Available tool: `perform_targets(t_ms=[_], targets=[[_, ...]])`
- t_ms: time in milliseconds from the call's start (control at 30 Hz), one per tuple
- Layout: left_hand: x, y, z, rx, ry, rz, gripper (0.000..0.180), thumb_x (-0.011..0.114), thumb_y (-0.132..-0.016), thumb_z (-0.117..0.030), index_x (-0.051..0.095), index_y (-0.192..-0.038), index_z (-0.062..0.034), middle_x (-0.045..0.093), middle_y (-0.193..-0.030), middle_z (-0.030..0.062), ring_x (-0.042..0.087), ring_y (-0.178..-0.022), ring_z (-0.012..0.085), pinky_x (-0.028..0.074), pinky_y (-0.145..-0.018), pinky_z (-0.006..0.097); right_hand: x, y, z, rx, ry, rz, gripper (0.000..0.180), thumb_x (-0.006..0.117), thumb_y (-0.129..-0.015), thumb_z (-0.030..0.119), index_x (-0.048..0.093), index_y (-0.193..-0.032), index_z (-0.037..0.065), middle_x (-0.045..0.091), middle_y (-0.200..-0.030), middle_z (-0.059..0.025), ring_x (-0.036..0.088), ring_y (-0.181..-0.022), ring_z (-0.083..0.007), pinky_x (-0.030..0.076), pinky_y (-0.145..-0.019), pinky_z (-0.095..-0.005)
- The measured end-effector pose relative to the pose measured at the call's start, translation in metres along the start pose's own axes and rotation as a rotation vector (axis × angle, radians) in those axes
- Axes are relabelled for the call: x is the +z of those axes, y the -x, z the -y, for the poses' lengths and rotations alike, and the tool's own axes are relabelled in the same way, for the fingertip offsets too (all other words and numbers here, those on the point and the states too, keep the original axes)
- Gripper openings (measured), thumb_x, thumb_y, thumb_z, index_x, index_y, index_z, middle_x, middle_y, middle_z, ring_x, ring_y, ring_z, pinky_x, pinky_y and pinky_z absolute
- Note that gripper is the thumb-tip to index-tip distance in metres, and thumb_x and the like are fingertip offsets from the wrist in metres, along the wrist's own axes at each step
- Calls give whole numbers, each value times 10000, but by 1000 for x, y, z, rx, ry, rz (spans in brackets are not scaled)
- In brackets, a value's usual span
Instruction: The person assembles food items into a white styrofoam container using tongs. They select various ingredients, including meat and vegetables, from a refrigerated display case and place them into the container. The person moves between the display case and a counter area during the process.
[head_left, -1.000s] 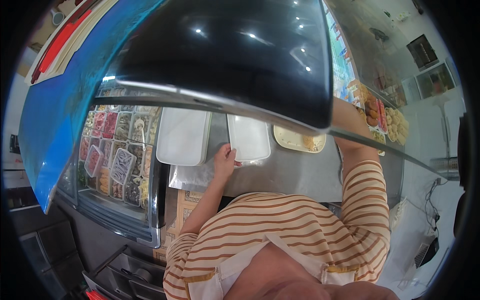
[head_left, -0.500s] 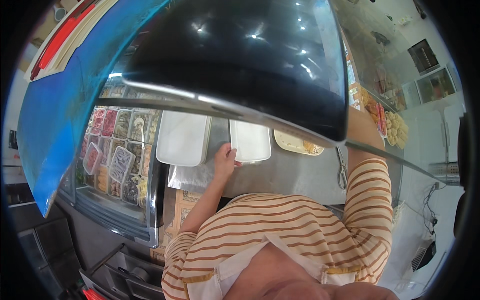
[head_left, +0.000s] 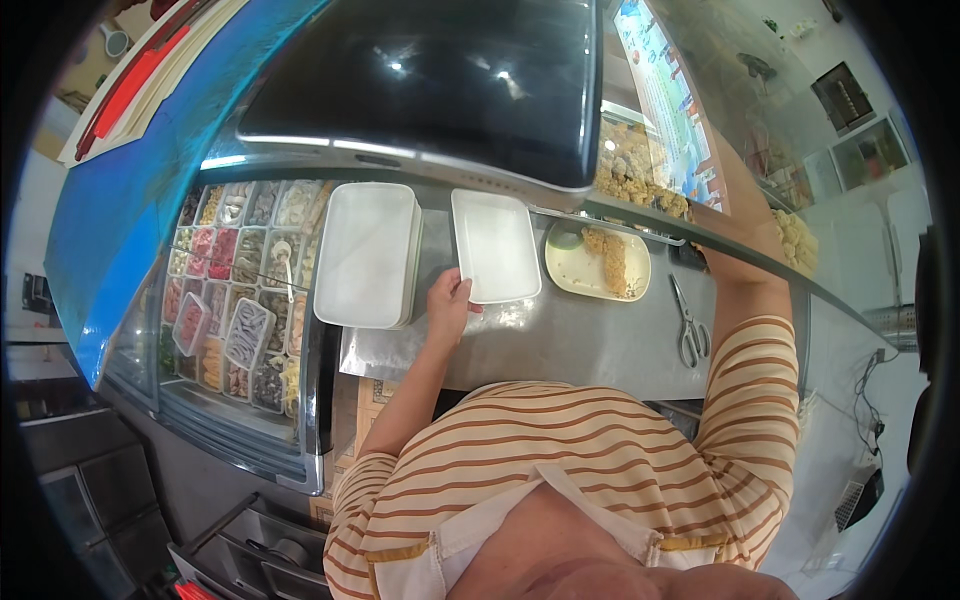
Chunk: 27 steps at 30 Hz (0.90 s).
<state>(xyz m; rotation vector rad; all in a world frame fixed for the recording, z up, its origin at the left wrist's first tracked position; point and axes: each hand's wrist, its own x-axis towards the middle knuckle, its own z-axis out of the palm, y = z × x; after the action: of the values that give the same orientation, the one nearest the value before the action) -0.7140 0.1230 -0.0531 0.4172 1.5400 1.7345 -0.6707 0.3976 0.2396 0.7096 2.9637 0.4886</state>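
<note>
My left hand (head_left: 450, 305) grips the near left corner of a shallow white rectangular tray (head_left: 497, 240), which lies flat on the steel counter (head_left: 580, 340). My right arm, in a striped sleeve, stretches up to the far right. My right hand (head_left: 728, 258) sits under the edge of a glass shelf next to a small dark object, and its fingers are mostly hidden. I cannot tell what it holds.
A stack of white lidded containers (head_left: 365, 255) stands left of the tray. An oval plate with fried food (head_left: 598, 262) and scissors (head_left: 690, 332) lie to the right. A chilled display of ingredient tubs (head_left: 235, 290) is at left. A dark canopy (head_left: 430, 80) hangs overhead.
The view has tipped so the counter, plate and scissors show more fully. My left hand stays on the tray's corner and my right arm stays stretched to the far right.
</note>
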Motion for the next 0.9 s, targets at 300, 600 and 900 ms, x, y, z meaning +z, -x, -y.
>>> perform_targets(t_ms=[300, 600, 900], targets=[[2, -2, -1, 6, 39, 2, 208, 459, -865, 4, 513, -1056, 68, 609, -914, 124, 599, -675, 144, 509, -490, 247, 13, -18, 1, 21, 55, 33, 171, 604, -718, 82, 666, -876, 63, 653, -873, -115, 635, -839, -268, 519, -667, -379], [3, -3, -1, 25, 52, 3, 210, 462, -866, 0, 517, -1060, 59, 610, -910, 116, 596, -665, 138, 505, -493, 246, 19, -26, 0, 50, 82, 46, 165, 600, -718, 80, 665, -869, 64, 652, -871, -117, 634, -835, -267, 518, -670, -373], [2, -5, 1, 38, 35, 17, 207, 465, -861, 5, 519, -1052, 63, 610, -905, 119, 598, -668, 140, 504, -481, 250, 19, -20, 0, 80, 87, 34, 161, 597, -717, 79, 664, -863, 66, 651, -868, -119, 634, -831, -265, 517, -673, -367]])
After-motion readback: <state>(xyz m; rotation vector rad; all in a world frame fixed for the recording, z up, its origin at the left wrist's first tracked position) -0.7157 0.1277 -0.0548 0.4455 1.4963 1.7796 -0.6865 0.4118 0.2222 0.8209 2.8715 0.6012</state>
